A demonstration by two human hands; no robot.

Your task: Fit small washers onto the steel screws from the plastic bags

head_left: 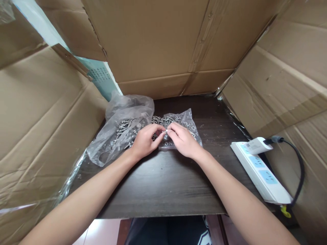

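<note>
My left hand (146,140) and my right hand (184,140) meet above the middle of the dark table. Between their fingertips is a small silver bolt (165,131), pinched from both sides; its finer detail is too small to make out. Just behind and below the fingers lies a pile of loose bolts (167,120). Nuts and washers (192,128) are spread on a flat clear plastic bag (189,116), partly covered by my right hand. Left of my left hand rests a larger crumpled clear bag (138,102) with many bolts (124,127) in it.
Cardboard walls (158,41) enclose the dark wooden table (163,183) at the back and both sides. On the right lies a white power strip (265,177) with a white plug-in adapter (257,146) and a black cable (301,170). The table's front edge is near my body.
</note>
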